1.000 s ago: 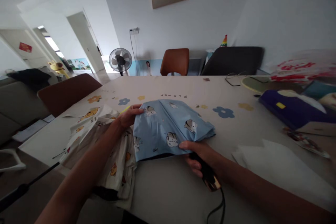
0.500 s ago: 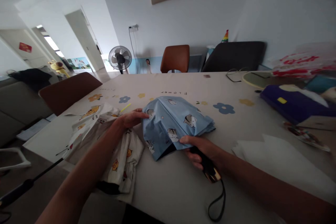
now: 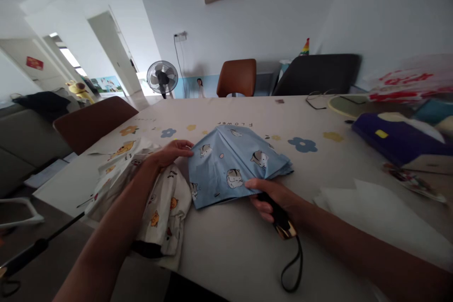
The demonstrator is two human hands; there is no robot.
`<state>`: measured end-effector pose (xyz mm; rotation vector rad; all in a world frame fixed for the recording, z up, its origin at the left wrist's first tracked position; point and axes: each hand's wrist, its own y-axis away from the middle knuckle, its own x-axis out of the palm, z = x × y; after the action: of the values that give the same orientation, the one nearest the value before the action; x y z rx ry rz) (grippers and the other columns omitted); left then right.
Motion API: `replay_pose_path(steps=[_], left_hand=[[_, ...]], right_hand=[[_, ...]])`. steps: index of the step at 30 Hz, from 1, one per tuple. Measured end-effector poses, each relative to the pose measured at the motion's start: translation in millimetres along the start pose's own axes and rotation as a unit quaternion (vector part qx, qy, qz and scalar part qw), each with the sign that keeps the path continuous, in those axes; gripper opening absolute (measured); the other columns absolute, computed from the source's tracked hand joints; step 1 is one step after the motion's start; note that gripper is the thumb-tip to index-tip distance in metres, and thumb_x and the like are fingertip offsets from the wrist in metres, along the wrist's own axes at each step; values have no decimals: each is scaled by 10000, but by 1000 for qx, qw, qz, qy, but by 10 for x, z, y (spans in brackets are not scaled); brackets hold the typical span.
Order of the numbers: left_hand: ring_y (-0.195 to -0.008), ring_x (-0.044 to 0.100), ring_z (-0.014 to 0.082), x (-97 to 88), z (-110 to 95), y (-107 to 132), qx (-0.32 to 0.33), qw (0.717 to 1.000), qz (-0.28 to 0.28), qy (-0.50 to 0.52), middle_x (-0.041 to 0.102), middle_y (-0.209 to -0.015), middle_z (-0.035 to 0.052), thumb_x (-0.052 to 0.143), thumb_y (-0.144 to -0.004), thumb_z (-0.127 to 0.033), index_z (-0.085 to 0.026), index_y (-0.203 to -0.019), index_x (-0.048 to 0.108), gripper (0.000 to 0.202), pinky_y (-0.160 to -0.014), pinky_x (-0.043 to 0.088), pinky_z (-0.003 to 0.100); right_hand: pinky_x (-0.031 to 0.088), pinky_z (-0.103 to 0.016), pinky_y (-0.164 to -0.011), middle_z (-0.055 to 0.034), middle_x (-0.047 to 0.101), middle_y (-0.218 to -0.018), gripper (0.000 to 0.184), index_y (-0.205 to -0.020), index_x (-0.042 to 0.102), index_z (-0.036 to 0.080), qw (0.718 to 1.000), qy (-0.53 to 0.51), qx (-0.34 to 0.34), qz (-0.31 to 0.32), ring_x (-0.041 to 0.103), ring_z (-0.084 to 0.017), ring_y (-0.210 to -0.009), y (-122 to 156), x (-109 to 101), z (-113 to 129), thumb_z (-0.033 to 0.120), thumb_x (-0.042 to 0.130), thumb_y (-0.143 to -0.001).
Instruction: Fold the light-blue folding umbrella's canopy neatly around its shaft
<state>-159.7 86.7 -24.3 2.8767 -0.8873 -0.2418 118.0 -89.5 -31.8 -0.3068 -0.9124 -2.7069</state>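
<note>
A light-blue folding umbrella [image 3: 222, 165] with animal drawings hangs loosely bunched over the table, its canopy partly spread. My right hand [image 3: 271, 198] is wrapped round its black handle, thumb pressing on the cloth's lower edge; a wrist strap [image 3: 299, 269] dangles from the handle's gold-coloured end. At the canopy's left edge, my left hand [image 3: 177, 151] pinches the fabric between thumb and fingers. Under my left forearm lies a second umbrella [image 3: 173, 203], cream with yellow-orange cartoon figures, its cloth rumpled. Its shaft and black handle [image 3: 35, 250] stick out past the table's left edge.
The white table [image 3: 219, 255] has printed flowers. At right lie crumpled white sheets [image 3: 382, 212], a purple case [image 3: 392, 139], eyeglasses [image 3: 314, 104] and a plastic bag [image 3: 406, 82]. Chairs [image 3: 236, 77] and a fan [image 3: 162, 78] stand beyond the table.
The blue canopy's left side has been drawn out flatter and its lower edge has straightened. My left hand has moved slightly up to the canopy's edge; my right hand keeps its grip.
</note>
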Motion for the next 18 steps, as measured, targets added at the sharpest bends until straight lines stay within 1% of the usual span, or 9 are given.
replay_pose_path(steps=[3, 5, 7, 9, 11, 13, 15, 16, 18], left_hand=[[-710, 597, 131, 33, 7, -65, 33, 997, -60, -38, 673, -741, 12, 743, -566, -211, -162, -820, 652, 274, -747, 424, 266], [-772, 608, 146, 96, -31, -89, 76, 986, -138, -50, 682, -803, 31, 707, -594, -206, -159, -837, 633, 259, -793, 429, 289], [-803, 610, 152, 235, -108, -74, 152, 959, -231, -63, 680, -851, 41, 648, -637, -198, -161, -852, 613, 221, -812, 436, 309], [-800, 606, 147, 471, -206, -18, 242, 922, -289, -88, 672, -866, 37, 575, -690, -188, -169, -854, 607, 169, -807, 448, 313], [-803, 607, 147, 784, -287, 57, 285, 914, -255, -132, 668, -859, 38, 513, -744, -187, -179, -856, 620, 154, -812, 455, 315], [-929, 597, 166, 1113, -329, 107, 309, 912, -205, -173, 660, -976, 60, 502, -779, -214, -193, -914, 633, 190, -887, 430, 328], [-1202, 449, 199, 1393, -338, 92, 334, 906, -166, -198, 543, -1251, 90, 557, -771, -258, -200, -1114, 580, 349, -1036, 304, 342], [-1281, 359, 206, 1500, -340, 55, 327, 911, -154, -198, 457, -1345, 103, 561, -777, -285, -189, -1194, 531, 429, -1077, 239, 339], [-1358, 211, 201, 1641, -358, -69, 304, 923, -161, -174, 307, -1446, 112, 547, -792, -324, -167, -1295, 436, 538, -1115, 126, 325]], right_hand=[[286, -180, -284, 67, 349, -316, 353, -508, 359, 197, 1000, 6, -24, -1, 362, -69, -245, 0, -9, 7, 366, 448, -805], [294, -179, -287, 61, 341, -310, 372, -479, 351, 195, 999, 9, -47, -7, 372, -69, -246, 14, -2, 25, 355, 443, -802], [306, -180, -291, 58, 343, -308, 379, -464, 346, 194, 997, 3, -70, -24, 379, -70, -247, 36, 19, 47, 344, 450, -796], [315, -184, -286, 58, 352, -305, 355, -477, 350, 196, 995, -7, -81, -52, 375, -73, -243, 59, 54, 68, 325, 462, -787], [308, -189, -269, 61, 359, -297, 316, -508, 361, 200, 993, -13, -78, -84, 370, -81, -235, 79, 90, 81, 316, 462, -783], [309, -191, -258, 62, 373, -296, 284, -540, 372, 203, 991, -10, -77, -112, 380, -90, -235, 90, 117, 81, 317, 461, -784], [317, -194, -256, 60, 386, -300, 269, -557, 375, 204, 989, -2, -79, -125, 397, -98, -242, 90, 129, 67, 321, 465, -782], [321, -196, -258, 60, 391, -302, 264, -562, 374, 205, 989, 1, -80, -125, 397, -100, -242, 87, 130, 57, 320, 468, -780], [323, -198, -259, 62, 391, -302, 260, -563, 375, 204, 990, 1, -81, -114, 387, -97, -236, 81, 131, 37, 317, 466, -779]])
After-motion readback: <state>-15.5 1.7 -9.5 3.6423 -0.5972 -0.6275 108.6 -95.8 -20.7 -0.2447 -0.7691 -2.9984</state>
